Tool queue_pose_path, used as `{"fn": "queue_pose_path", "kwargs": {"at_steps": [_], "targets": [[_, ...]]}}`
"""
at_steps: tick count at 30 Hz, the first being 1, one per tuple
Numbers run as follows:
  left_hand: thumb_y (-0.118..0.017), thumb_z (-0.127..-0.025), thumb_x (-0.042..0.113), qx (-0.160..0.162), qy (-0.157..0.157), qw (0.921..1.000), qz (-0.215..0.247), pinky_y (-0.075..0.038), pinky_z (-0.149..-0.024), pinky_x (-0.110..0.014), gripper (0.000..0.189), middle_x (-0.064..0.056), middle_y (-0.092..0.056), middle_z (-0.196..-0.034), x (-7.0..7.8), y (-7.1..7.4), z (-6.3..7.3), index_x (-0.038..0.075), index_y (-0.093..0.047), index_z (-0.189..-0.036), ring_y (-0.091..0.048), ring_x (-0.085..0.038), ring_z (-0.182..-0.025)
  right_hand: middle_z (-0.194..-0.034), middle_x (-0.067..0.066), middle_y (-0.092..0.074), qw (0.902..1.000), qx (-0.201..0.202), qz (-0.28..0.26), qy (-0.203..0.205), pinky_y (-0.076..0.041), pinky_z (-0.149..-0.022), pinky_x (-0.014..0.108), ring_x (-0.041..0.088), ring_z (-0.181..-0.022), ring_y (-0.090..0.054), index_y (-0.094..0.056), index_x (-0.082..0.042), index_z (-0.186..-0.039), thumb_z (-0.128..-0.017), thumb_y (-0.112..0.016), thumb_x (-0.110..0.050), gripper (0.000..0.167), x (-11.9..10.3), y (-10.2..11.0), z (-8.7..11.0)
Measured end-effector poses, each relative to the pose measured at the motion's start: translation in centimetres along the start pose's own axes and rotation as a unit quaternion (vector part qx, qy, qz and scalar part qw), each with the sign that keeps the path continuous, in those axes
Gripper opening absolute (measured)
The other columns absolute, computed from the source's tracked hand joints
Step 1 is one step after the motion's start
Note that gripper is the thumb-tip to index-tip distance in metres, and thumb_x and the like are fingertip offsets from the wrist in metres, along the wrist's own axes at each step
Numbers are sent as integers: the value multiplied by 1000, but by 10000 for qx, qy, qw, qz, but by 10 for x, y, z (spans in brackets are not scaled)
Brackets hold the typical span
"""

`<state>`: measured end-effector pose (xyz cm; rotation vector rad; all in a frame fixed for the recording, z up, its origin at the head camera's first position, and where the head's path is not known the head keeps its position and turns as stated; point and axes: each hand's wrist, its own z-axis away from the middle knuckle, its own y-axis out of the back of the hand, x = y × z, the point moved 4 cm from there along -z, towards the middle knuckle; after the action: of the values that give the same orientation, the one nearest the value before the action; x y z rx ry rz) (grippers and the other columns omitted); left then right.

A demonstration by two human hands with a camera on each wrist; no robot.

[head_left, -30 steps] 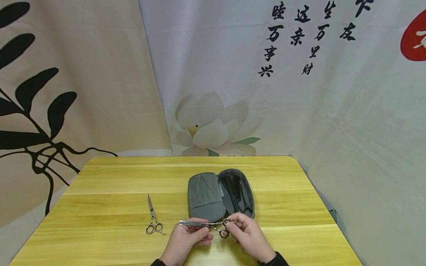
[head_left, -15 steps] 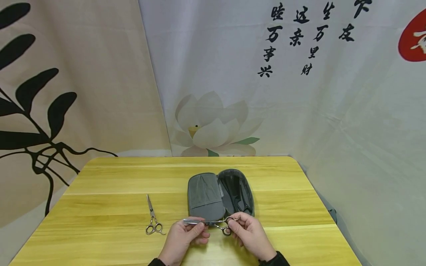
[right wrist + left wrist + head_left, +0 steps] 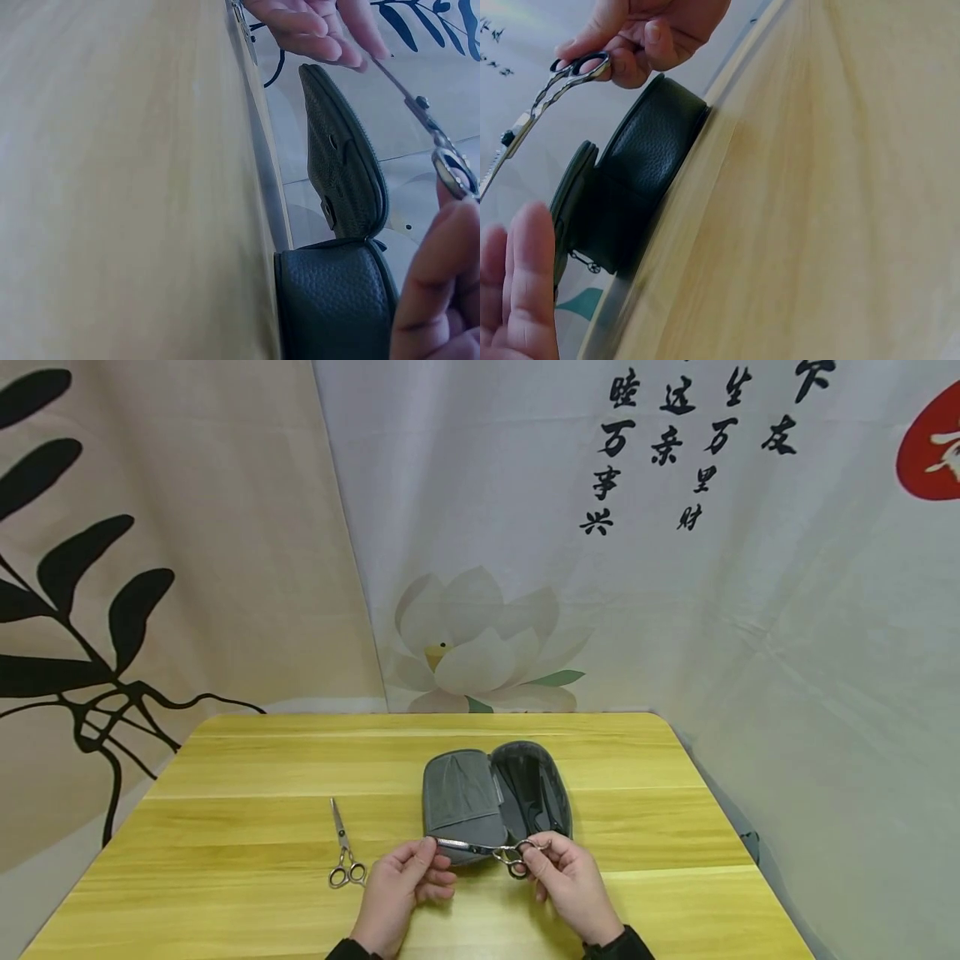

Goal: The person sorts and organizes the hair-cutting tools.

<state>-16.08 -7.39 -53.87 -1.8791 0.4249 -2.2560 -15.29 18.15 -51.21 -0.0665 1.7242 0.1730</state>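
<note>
A pair of thinning scissors [image 3: 474, 847] with a toothed blade is held level in front of the grey zip case [image 3: 463, 789]. My left hand [image 3: 405, 887] pinches the blade tip between thumb and fingers. At the other end, my right hand [image 3: 573, 883] grips the finger rings. In the left wrist view the scissors [image 3: 534, 114] show their two rings and a dark pivot screw. They are raised above the table. The case lies unzipped and spread, with dark items [image 3: 531, 785] inside its right half.
A second pair of scissors [image 3: 342, 847] lies on the wooden table [image 3: 247, 827] to the left, points facing away from me. Behind the table hangs a printed cloth [image 3: 480, 527] with a lotus and writing. The case stands near the table's middle.
The thinning scissors have moved slightly up and to the right. My left hand has slid outward to the blade tip, leaving more of the blade in sight.
</note>
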Motion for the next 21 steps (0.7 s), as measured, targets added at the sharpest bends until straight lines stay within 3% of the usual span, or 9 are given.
{"fn": "queue_pose_path", "kwargs": {"at_steps": [6, 10, 13, 15, 21], "targets": [[-63, -110, 26, 840, 11, 9965, 15, -68, -72, -34, 29, -5, -72, -93, 5, 8, -4, -3, -65, -114, -75, -16, -77, -88, 13, -80, 9999, 82, -15, 89, -56, -50, 26, 3, -58, -59, -66, 13, -109, -105, -67, -10, 24, 1, 1, -1], [-61, -111, 22, 1220, 96, 9924, -93, -66, -74, -30, 34, -8, -68, -101, 4, 13, -6, -6, -56, -128, -72, -15, -82, -87, 9, -80, 9999, 91, -54, 89, -56, -50, 26, 4, -60, -60, -65, 14, -108, -105, -67, -10, 24, 2, 1, -1], [-59, -112, 21, 1105, 180, 9936, -130, -65, -76, -29, 45, -9, -68, -110, 2, 15, -7, -9, -48, -144, -72, -15, -86, -87, 7, -80, 9999, 87, -77, 79, -56, -50, 25, 5, -61, -61, -66, 13, -108, -105, -67, -10, 23, 2, 1, -1], [-57, -113, 19, 843, 212, 9961, -135, -65, -77, -30, 52, -10, -69, -113, 1, 15, -9, -12, -42, -151, -72, -16, -88, -87, 8, -80, 9999, 84, -78, 80, -56, -50, 26, 6, -62, -61, -66, 12, -108, -105, -67, -9, 22, 2, 1, -1], [-58, -111, 12, 238, 290, 9987, -337, -65, -73, -28, 54, -7, -74, -96, -2, 11, -9, -16, -40, -154, -72, -16, -82, -86, 6, -80, 9999, 70, -112, 22, -56, -49, 25, 6, -61, -62, -65, 14, -108, -105, -67, -9, 23, 2, 1, -1]]}}
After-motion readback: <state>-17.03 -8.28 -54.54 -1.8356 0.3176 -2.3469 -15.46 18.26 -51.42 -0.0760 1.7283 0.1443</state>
